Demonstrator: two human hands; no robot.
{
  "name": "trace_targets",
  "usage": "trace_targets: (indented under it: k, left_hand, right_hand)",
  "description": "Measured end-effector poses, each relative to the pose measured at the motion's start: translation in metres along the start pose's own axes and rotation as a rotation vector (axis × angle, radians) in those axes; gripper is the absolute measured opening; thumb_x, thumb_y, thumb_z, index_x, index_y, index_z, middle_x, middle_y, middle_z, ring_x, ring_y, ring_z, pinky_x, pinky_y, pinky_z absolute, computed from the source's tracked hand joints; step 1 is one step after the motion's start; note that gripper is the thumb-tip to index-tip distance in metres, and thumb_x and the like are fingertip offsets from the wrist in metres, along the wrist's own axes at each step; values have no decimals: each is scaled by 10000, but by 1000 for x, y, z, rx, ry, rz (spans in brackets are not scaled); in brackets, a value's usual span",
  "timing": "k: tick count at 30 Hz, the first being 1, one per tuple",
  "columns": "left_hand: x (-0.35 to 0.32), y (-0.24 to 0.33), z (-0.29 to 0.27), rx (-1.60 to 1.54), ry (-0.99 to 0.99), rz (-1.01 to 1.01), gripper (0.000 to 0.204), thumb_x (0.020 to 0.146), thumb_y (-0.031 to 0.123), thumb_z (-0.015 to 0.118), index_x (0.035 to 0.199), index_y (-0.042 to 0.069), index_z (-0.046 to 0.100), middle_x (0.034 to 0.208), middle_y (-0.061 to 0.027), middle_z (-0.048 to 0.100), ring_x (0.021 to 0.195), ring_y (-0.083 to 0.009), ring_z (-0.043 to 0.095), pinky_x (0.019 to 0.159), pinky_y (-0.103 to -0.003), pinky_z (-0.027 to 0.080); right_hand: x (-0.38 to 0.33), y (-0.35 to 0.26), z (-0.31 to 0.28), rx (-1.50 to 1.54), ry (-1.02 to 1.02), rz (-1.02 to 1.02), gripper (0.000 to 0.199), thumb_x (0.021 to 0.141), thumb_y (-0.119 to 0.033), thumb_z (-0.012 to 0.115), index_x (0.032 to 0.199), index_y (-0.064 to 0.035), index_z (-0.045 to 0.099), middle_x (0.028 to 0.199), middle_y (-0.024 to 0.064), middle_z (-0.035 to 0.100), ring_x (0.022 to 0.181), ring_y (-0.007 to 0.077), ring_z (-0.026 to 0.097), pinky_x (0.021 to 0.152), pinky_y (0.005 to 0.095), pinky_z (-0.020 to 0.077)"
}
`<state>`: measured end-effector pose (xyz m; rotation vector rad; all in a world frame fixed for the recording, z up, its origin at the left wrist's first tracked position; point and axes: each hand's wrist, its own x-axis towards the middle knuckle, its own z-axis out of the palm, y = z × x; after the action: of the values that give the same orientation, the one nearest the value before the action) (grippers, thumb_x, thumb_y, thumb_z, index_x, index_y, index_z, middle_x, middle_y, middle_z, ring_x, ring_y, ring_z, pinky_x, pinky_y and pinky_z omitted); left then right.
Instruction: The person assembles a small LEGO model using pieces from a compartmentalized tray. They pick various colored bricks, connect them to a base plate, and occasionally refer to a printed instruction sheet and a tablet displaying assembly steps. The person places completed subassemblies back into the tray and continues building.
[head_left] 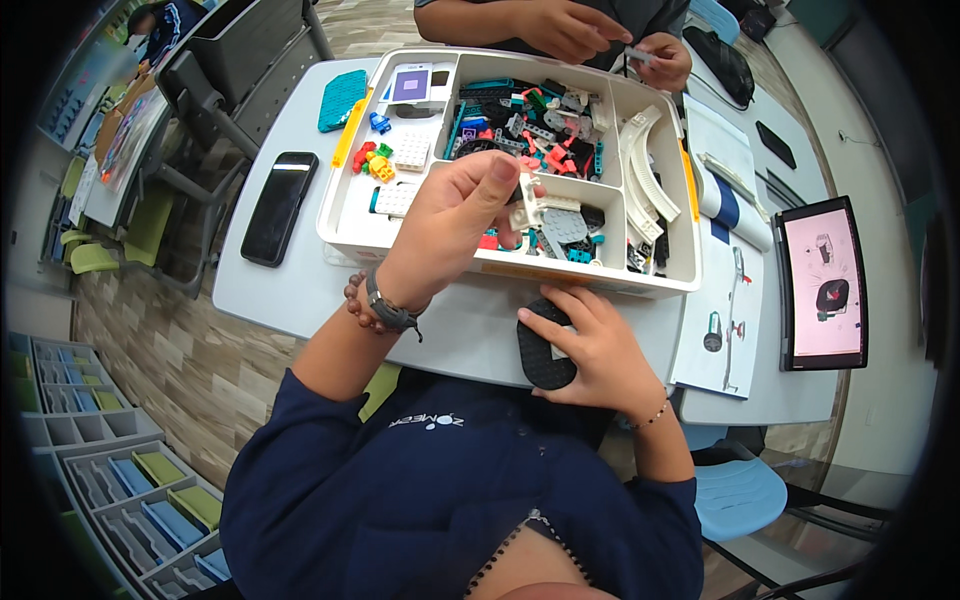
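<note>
A black phone (280,209) lies on the desk (460,335), well to the left of the left hand. Nearer, beyond that hand, a teal studded piece (343,101) sits just outside a white tray (660,283). The tray's left compartment, beside and beyond the left hand, holds a purple-and-white square (410,84), a small blue piece (380,122), red, green and yellow bricks (379,167) and white studded plates (411,152).

The left hand (448,225), raised over the tray, pinches a white toy part (527,208) between thumb and fingers. Beyond it, the large middle compartment is heaped with black, teal, coral and grey pieces (540,125); just right of it, the smaller one contains a grey plate (565,226) among teal bits.

In front of the tray, the right hand (605,350) holds a black rounded plate (545,345), fingers across its top. Beyond the right hand, curved white tracks (645,165) fill the right compartment. To its right lie a printed sheet (725,320) and, farther off, a lit screen (825,285).
</note>
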<state>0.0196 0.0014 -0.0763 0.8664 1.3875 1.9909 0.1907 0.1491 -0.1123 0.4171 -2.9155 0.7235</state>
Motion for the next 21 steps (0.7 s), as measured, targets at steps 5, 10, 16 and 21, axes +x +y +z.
trace_targets:
  k: [5,10,16,21]
  left_hand:
    - [15,0,-7,219,-72,32,398,964,391,441,982,28,604,867,-3,599,646,-19,494,598,-172,436]
    - [27,3,0,376,-100,100,317,985,298,427,997,32,600,903,12,585,698,-15,478,652,-170,414]
    - [30,1,22,380,-180,265,208,937,186,527,1010,-8,542,828,-50,588,731,-87,556,667,-240,458]
    - [33,5,25,493,-145,399,237,905,202,571,980,-16,519,845,-79,591,774,-132,600,678,-263,471]
  right_hand:
    - [-2,1,-4,-133,54,-44,822,489,-385,822,1238,-177,553,1253,129,494,1110,302,485,920,413,397]
    - [3,4,-21,-28,217,-120,740,569,-374,815,1211,-115,556,1126,105,568,1006,288,545,847,390,425]
    - [31,3,-36,671,598,194,498,745,-206,745,1158,-5,552,966,120,619,837,165,594,735,293,464]
    - [54,6,-40,532,695,162,308,845,-67,630,1133,22,569,848,106,662,699,110,615,642,237,490]
